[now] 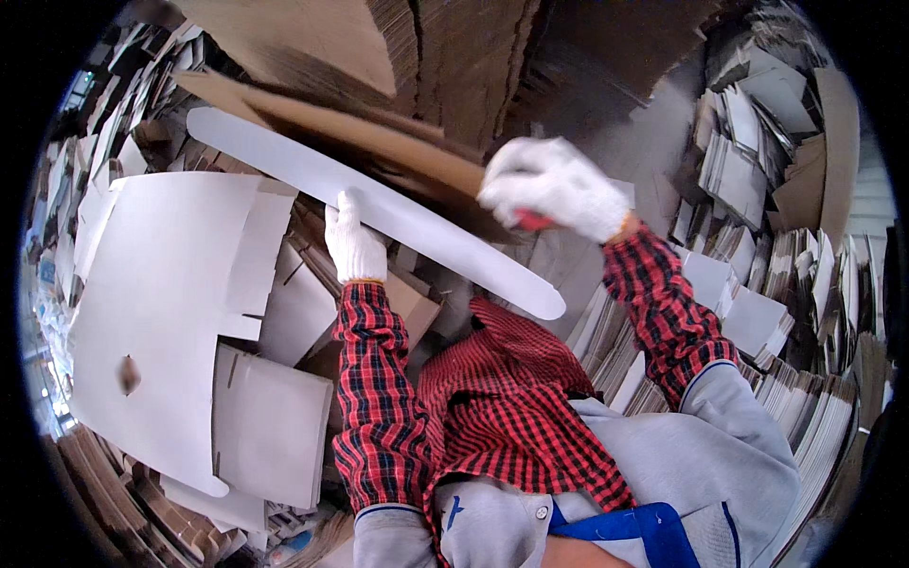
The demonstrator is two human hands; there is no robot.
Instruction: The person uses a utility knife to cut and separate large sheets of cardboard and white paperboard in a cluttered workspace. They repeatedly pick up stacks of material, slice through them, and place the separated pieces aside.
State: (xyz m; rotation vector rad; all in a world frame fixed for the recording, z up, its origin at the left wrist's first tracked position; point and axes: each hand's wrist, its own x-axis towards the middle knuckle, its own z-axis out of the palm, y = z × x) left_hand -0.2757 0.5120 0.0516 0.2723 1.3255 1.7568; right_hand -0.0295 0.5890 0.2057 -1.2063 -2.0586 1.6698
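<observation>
White card strip (417,225) slants across in front of the chest; prob. light, fairly stiff but bendy lengthwise, a bit slick w/ gloves, so best held mid-length by its edges. L hand (356,248) pinches its near edge approx. midway, one digit on top. R hand (557,189), blurred, is up nr the strip's right half, fingers curled by a red bit (533,221); can't tell if gripping. Brown board (426,156) just beyond, then cardboard stack (464,66).

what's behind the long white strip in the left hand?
Beyond the upper edge of the long white strip, a brown cardboard sheet shows. The strip covers what's directly behind it; whether the sheet continues there can't be seen.
</observation>
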